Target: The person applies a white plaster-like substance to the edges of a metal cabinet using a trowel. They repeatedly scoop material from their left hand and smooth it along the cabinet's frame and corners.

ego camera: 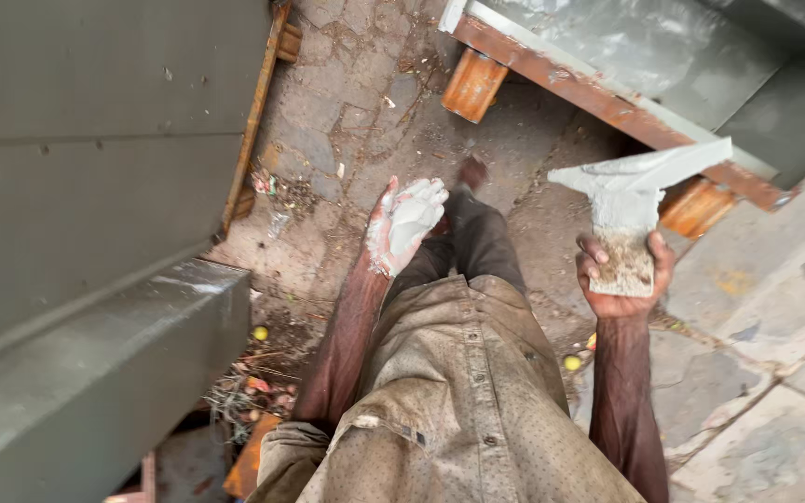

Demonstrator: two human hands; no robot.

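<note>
Head view looks straight down at a person standing on cracked stone paving (365,102). Near the middle of the frame the left hand (404,226) lies open, palm up and fingers loosely spread, caked in pale grey-white putty that cracks and clumps across the palm; it grips nothing. To the right of centre the right hand (621,275) is closed around a flat scraper (628,200), fingers curled over its gritty, crusted lower plate. The tool's upper part is smeared thick with the same pale putty and flares into a long pointed wedge reaching toward the upper right. Behind it runs a rusty orange steel frame (552,73) under a smooth grey-painted panel (645,47). A matte grey slab (86,140) fills the left side. A dusty, dotted buttoned shirt (458,401) hangs at bottom centre.
</note>
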